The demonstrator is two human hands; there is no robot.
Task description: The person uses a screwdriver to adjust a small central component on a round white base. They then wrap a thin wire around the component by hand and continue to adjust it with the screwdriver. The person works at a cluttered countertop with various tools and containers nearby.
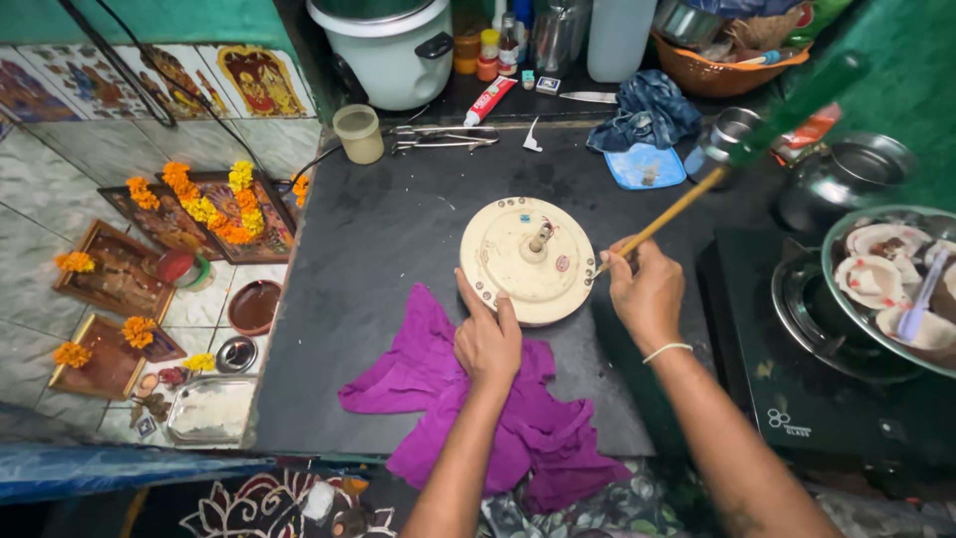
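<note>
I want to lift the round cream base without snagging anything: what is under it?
The cream base sits on the black counter. Its near edge borders the purple cloth by the left hand. Whether cloth runs beneath is hidden.

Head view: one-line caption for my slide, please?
Left hand steadies a cream round appliance base on a purple cloth while the right hand holds a green-handled screwdriver at its rim.

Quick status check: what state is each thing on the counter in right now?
Round cream disc: flat on the counter, shaft up.
Left hand: steadying the disc's edge.
Right hand: gripping a long tool, tip at the rim.
Purple cloth: crumpled, overhanging the edge.
Cream cup: upright.
</note>
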